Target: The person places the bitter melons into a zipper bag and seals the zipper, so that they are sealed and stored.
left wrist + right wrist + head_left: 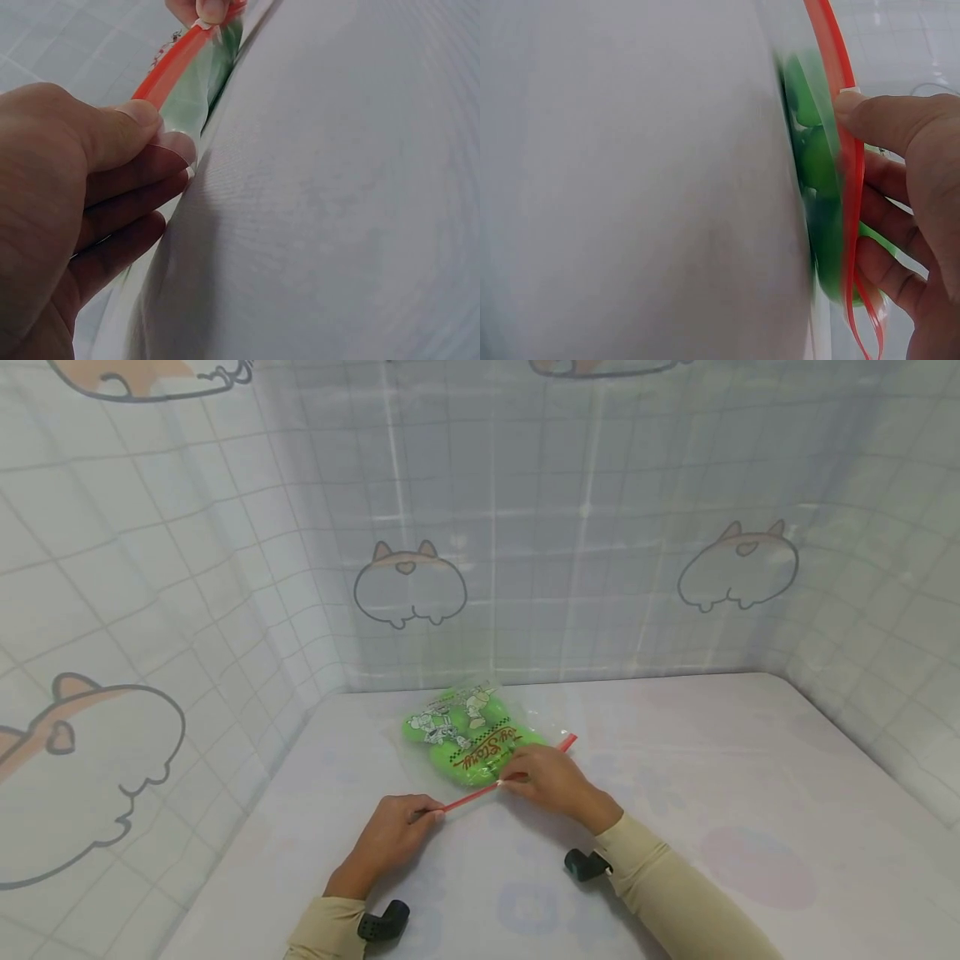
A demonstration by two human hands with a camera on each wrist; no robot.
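A clear zip bag [468,739] with "Toy Story" printing lies on the table, with bright green rounded contents [821,161] inside. Along its near edge runs a red zip strip [471,797]. My left hand [393,837] pinches the strip's left end between thumb and forefinger. Farther right along the strip, my right hand [553,783] pinches the small white slider [850,91]. In the right wrist view the strip is joined on the left-hand side of the slider and parts into two red bands past the right fingers. What exactly the contents are cannot be told.
The table [600,893] has a pale cloth with faint prints. Curtains [540,568] with a grid and cartoon animal drawings hang behind and at both sides. A dark wrist camera [384,922] sits on each sleeve.
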